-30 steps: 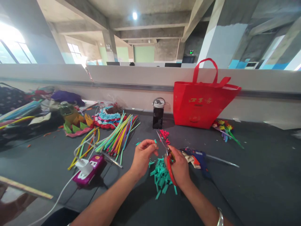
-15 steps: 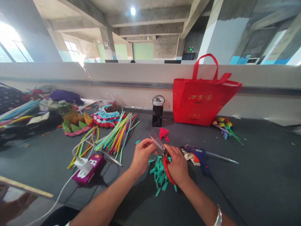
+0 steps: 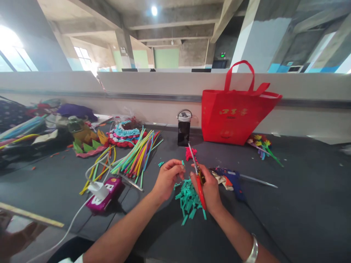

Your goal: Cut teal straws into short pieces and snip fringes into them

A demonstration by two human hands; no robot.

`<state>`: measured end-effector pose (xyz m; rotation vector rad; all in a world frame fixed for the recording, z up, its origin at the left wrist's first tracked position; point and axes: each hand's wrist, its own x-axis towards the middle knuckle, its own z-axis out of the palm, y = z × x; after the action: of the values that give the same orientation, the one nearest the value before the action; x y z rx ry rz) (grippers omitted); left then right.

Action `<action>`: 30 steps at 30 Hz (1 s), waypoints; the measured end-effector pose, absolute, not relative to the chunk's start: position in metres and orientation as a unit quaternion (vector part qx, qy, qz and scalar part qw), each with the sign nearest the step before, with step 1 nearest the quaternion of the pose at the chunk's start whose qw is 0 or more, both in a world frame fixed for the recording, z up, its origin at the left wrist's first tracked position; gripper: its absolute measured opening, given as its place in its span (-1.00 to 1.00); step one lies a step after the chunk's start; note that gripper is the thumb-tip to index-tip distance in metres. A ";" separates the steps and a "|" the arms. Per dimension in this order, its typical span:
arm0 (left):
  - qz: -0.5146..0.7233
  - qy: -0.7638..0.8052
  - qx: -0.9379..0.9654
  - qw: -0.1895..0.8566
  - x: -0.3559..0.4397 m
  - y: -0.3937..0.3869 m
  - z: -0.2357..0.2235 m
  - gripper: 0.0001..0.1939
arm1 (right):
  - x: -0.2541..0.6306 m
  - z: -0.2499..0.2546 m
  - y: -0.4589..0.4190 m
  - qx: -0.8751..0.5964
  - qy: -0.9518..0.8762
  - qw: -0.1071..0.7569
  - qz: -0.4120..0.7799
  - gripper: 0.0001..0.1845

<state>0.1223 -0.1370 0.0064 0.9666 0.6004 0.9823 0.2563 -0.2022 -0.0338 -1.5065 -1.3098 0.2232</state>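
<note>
My left hand (image 3: 170, 178) pinches a small teal strip (image 3: 182, 163), whose tip shows above the fingertips. In my right hand (image 3: 210, 188) is a pair of scissors (image 3: 200, 190) with red handles, its blades pointing up and away from me. The blades look nearly closed and stand apart from the strip. Below and between both hands lies a heap of cut teal pieces (image 3: 189, 201). Just beyond the scissors sits a small pile of red pieces (image 3: 188, 153), partly behind the blades.
A glue gun (image 3: 233, 180) with its cord lies right of my right hand. Colourful pipe cleaners (image 3: 141, 153) and a purple power strip (image 3: 104, 197) are on the left. At the back stand a bottle (image 3: 184, 128) and a red bag (image 3: 236, 117). A small flower bunch (image 3: 263, 146) lies right.
The scissors have swung away from my left hand to the right, and their blades now point more upward. My left hand has stayed nearly in place, with the teal strip's tip now visible.
</note>
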 end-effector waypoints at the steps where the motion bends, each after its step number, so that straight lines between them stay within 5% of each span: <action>1: 0.441 0.271 0.442 0.733 0.123 -0.137 0.005 -0.90 | 0.255 -0.031 -0.203 -0.620 -0.542 0.557 0.107 -0.67; 8: 0.406 0.279 0.454 0.742 0.126 -0.138 -0.002 -0.86 | 0.245 -0.026 -0.209 -0.564 -0.494 0.638 0.175 -0.63; 24: 0.369 0.255 0.463 0.764 0.127 -0.138 -0.008 -0.80 | 0.248 -0.024 -0.209 -0.552 -0.473 0.656 0.205 -0.61; 30: 0.385 0.268 0.518 0.715 0.129 -0.140 -0.010 -0.79 | 0.250 -0.025 -0.207 -0.619 -0.493 0.608 0.063 -0.65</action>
<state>0.1291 -0.1400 -0.0104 1.1470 0.5939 0.8532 0.2501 -0.2066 -0.0246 -1.4313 -1.1399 0.1466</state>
